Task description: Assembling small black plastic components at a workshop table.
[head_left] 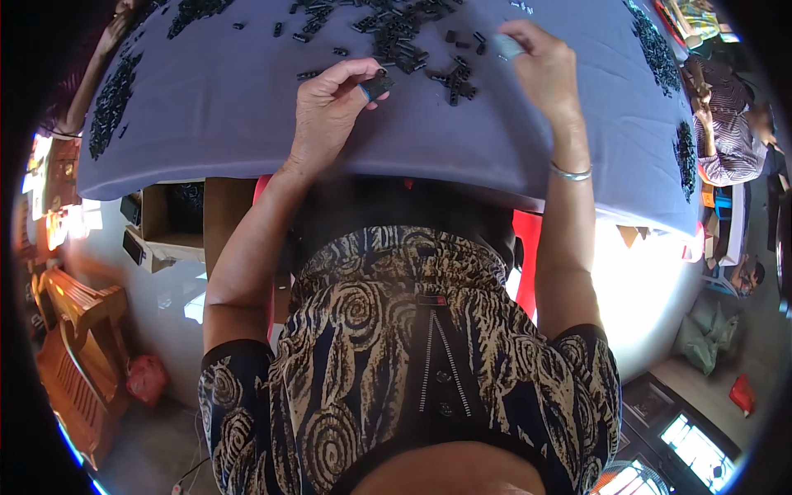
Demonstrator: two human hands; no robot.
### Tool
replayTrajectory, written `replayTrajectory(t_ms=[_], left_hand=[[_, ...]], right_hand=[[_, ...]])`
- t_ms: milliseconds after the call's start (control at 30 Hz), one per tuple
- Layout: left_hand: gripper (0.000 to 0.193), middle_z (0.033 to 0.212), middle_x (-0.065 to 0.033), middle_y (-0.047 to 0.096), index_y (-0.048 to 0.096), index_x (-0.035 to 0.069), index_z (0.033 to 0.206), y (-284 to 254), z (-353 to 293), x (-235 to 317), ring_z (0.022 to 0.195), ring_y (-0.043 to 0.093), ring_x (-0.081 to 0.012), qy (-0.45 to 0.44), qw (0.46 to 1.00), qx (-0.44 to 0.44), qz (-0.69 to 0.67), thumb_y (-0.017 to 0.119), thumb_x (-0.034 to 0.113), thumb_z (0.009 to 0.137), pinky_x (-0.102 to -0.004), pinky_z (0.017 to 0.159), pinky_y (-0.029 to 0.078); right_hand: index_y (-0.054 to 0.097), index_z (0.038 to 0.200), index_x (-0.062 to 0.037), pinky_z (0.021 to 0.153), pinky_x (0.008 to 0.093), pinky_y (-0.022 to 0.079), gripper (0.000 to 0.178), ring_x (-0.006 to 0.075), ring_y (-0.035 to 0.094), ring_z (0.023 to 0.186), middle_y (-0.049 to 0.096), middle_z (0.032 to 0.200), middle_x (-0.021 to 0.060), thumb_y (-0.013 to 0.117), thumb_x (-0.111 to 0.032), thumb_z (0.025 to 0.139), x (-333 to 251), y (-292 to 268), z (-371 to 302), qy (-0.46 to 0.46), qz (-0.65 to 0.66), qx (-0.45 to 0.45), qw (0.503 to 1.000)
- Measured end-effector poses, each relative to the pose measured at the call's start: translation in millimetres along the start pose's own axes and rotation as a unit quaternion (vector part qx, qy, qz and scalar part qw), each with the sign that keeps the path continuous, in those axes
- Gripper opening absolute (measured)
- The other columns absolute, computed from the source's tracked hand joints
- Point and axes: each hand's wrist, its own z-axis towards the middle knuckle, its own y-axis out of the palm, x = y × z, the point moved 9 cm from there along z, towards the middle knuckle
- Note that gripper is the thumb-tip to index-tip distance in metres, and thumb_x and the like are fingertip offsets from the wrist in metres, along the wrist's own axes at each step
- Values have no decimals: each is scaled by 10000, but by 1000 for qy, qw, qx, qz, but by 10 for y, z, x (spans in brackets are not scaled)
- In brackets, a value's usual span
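Over the near part of the cloth-covered table, my left hand (327, 107) pinches a small black piece (381, 79) between thumb and fingers. Its exact kind is too small to tell. A dark, bluish covering wraps the thumb's tip. To the right, my right hand (546, 73) is raised above the cloth, slightly smeared by motion, with its fingers curled together. A pale grey-green patch (509, 46) shows at its fingertips; whether it is a finger cover or a held thing, I cannot tell. Beyond and between the hands lies a loose pile of small black cylindrical parts (398, 37).
More black parts lie heaped along the grey-purple tablecloth's (223, 107) left and right edges. People sit at both sides, one in a striped top (726, 115). An open cardboard box (173, 239) stands under the table's left edge. A wooden bench (78, 355) is at lower left.
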Motion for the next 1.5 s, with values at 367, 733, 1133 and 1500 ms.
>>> replayTrajectory(t_ms=[367, 733, 1133, 1500], left_hand=[[178, 938, -62, 609, 616, 0, 1005, 10, 29, 11, 773, 588, -119, 7, 1000, 0, 22, 575, -34, 835, -232, 657, 486], [184, 979, -60, 591, 604, 0, 997, 34, 25, 12, 788, 592, -125, 0, 999, -13, 52, 516, -63, 849, -229, 653, 487], [221, 989, -52, 597, 606, 18, 1020, 27, 14, 7, 804, 603, -123, -9, 998, -9, 67, 500, -71, 848, -227, 656, 495], [237, 966, -30, 603, 612, 32, 1037, 47, -2, -21, 812, 600, -105, -16, 998, -11, 67, 512, -64, 845, -223, 673, 503]], right_hand=[[643, 880, -34, 716, 375, 495, 164, 280, 610, 820, 644, 859, 112, 568, 2, 738, 123, 198, -60, -110, -118, -79, 984], [644, 899, -59, 706, 361, 488, 216, 281, 610, 781, 631, 846, 94, 552, 29, 724, 262, 257, -42, -16, -83, -61, 995], [637, 938, -54, 779, 346, 498, 288, 249, 561, 858, 622, 856, 59, 556, 80, 697, -232, 465, 4, -182, -91, -50, 978], [622, 865, -16, 696, 314, 509, 195, 229, 590, 735, 612, 833, 102, 547, 76, 711, -162, 653, 151, -99, -1, -137, 986]])
